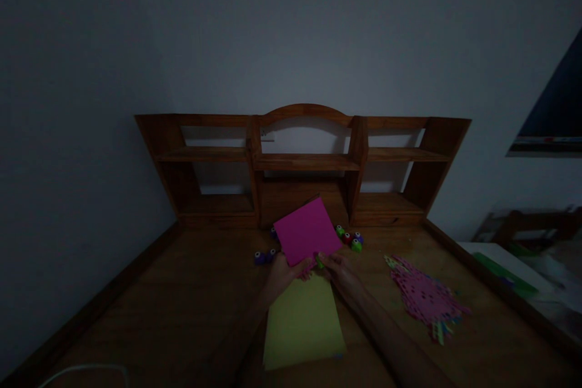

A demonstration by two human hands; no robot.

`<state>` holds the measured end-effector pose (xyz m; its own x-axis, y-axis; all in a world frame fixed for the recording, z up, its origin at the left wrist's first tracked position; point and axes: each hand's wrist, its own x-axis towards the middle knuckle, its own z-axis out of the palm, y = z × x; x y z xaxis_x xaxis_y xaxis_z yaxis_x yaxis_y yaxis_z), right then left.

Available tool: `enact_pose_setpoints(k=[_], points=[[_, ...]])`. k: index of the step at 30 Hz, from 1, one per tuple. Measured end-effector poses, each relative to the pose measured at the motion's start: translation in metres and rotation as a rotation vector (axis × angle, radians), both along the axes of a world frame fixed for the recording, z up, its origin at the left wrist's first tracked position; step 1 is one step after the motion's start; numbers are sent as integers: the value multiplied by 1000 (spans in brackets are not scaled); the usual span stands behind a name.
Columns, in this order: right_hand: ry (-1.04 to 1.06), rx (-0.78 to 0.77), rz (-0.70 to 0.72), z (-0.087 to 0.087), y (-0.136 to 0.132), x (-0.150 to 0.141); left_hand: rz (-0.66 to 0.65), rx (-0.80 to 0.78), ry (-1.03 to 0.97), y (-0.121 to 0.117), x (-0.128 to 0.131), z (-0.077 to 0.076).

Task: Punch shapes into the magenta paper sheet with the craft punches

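Observation:
A bright pink sheet of paper point(307, 231) is held up at a tilt over the desk. My left hand point(282, 277) is closed on its lower left edge. Pinched in the fingers of my right hand point(342, 273), at the sheet's lower edge, is a small green object point(320, 262) whose kind I cannot make out. Narrow pink strips point(305, 273) show between the hands. Below lies a stack of pale yellow paper point(304, 324), partly under my wrists.
Small purple toy-like pieces with eyes point(259, 257) stand left of the sheet, and several green, red and purple ones point(356, 245) to its right. A pile of pink strips with holes point(425, 294) lies at right. A wooden shelf unit point(307, 162) backs the desk.

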<state>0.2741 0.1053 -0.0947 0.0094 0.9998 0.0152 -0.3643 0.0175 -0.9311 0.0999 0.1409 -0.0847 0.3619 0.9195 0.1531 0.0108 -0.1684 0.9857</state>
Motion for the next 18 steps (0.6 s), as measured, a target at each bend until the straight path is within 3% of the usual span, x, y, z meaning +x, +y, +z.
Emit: enact_pose_setpoints(k=[7,12,18], points=[[16,-24,-23,5,-4,-2,-31,7,-35,-1,2,-2],[17,10,-28,-3,0,0,-100,37,-23,-4,1,-3],[-57,15,-54,-9,6,0,-25,46,-18,-3,3,-1]])
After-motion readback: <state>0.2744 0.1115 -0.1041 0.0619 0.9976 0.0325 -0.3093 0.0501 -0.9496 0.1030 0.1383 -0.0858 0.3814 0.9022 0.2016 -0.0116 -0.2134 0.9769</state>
